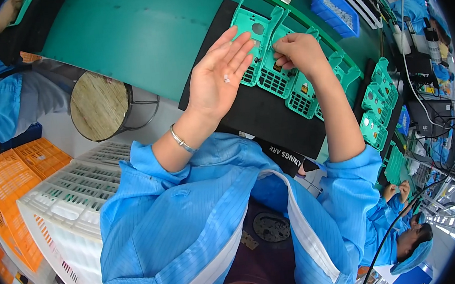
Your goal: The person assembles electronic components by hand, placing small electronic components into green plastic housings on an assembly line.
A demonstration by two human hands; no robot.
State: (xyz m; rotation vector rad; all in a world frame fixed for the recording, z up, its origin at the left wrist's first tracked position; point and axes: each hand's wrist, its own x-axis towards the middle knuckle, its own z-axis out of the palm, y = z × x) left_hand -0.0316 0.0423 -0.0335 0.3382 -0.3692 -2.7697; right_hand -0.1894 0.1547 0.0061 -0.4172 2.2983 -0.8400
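Note:
My left hand (213, 80) is palm up with its fingers stretched out, and a few tiny white pieces (226, 78) lie on the palm. My right hand (302, 53) has its thumb and fingers pinched together over a row of green plastic housings (274, 83). Whatever is between those fingertips is too small or hidden to make out. Each housing has a grid of square openings and a round hole. They lie side by side on a black mat (270, 129) in front of me, partly covered by my hands.
A green worktop (129, 36) stretches left. At the back right stands a blue bin (335, 11) of small parts; more green housings (378, 100) lie to the right. A round stool (100, 105), white crate (70, 212) and orange crates (12, 184) stand left. Co-workers sit on both sides.

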